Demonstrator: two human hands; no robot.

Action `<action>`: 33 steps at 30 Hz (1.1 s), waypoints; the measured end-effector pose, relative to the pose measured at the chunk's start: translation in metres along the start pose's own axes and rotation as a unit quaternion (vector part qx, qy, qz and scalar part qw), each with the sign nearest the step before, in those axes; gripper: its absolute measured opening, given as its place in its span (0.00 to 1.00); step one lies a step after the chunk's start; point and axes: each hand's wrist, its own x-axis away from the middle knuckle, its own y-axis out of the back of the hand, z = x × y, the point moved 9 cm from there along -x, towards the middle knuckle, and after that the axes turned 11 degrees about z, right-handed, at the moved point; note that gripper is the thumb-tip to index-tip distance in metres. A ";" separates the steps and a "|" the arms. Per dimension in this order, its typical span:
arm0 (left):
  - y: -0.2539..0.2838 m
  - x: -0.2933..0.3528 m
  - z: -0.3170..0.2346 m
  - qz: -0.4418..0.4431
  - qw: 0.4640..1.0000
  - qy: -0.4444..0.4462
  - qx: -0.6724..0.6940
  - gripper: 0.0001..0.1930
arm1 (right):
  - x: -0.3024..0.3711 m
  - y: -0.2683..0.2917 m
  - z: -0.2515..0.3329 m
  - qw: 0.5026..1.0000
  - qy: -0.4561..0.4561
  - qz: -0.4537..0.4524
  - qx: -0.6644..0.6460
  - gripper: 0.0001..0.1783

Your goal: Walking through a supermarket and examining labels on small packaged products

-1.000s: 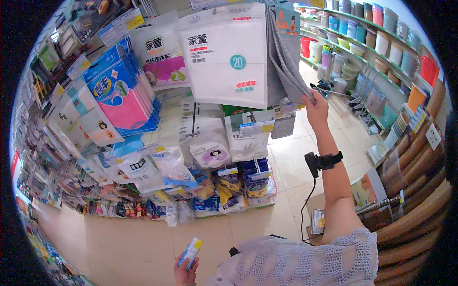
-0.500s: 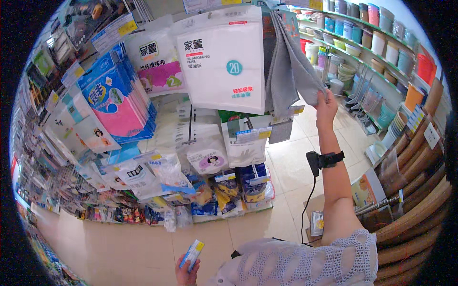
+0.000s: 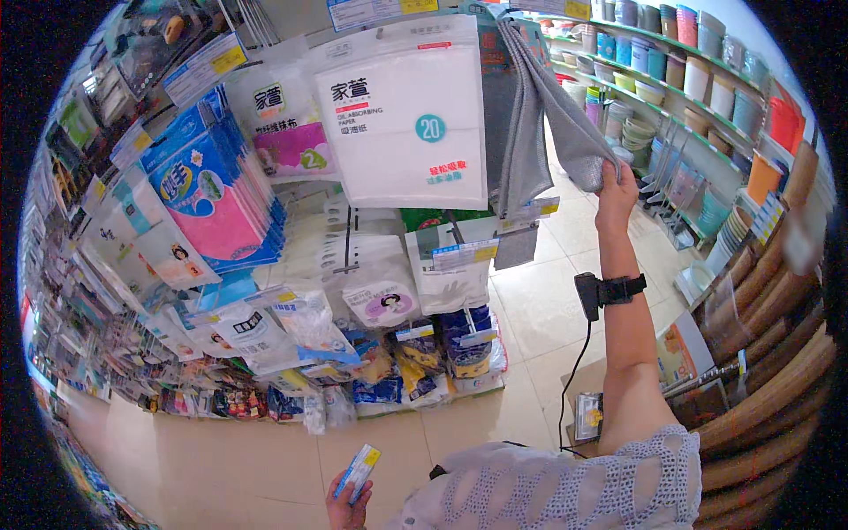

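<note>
My right hand [image 3: 616, 190] is closed on the lower corner of a grey cloth [image 3: 565, 132], pulling it out to the right. The cloth hangs from the end of the display rack, its upper part bunched at a hook. Another grey cloth layer [image 3: 512, 150] hangs straight down beside it. Low at the front, my left hand [image 3: 349, 503] grips a small white, blue and yellow price label [image 3: 359, 468]. A large white pack of oil-absorbing paper [image 3: 402, 115] hangs just left of the grey cloth.
Blue and pink cloth packs [image 3: 208, 190] hang at the left, with bagged goods [image 3: 256, 331] on lower hooks. Shelves of cups and tubs [image 3: 698, 79] line the far right. Brown rolls [image 3: 768, 389] are stacked near my right arm. Tiled floor [image 3: 539, 309] lies between.
My right hand has moved slightly right and toward me, drawing the cloth corner further out and turning a shinier side into view. The left hand stays nearly still with the label.
</note>
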 end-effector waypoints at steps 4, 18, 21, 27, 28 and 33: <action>0.000 -0.001 0.031 -0.018 0.951 0.095 0.292 0.19 | -0.003 0.005 -0.010 0.999 0.012 0.019 0.046 0.13; -0.018 0.024 -0.039 0.022 0.995 0.030 -0.096 0.18 | 0.046 -0.022 0.075 0.948 0.192 0.014 0.254 0.13; -0.014 0.026 -0.034 0.020 0.993 0.003 -0.113 0.18 | 0.069 -0.041 0.098 0.838 0.340 0.023 0.427 0.18; -0.006 0.026 0.001 0.024 0.999 -0.011 0.044 0.17 | 0.060 -0.058 0.076 0.847 0.264 0.106 0.448 0.18; -0.005 0.026 0.013 0.022 0.989 0.012 0.145 0.17 | 0.060 -0.059 0.077 0.848 0.265 0.105 0.446 0.18; -0.009 0.029 0.006 0.014 0.999 0.012 0.047 0.18 | 0.059 -0.101 0.094 0.835 0.242 0.089 0.485 0.31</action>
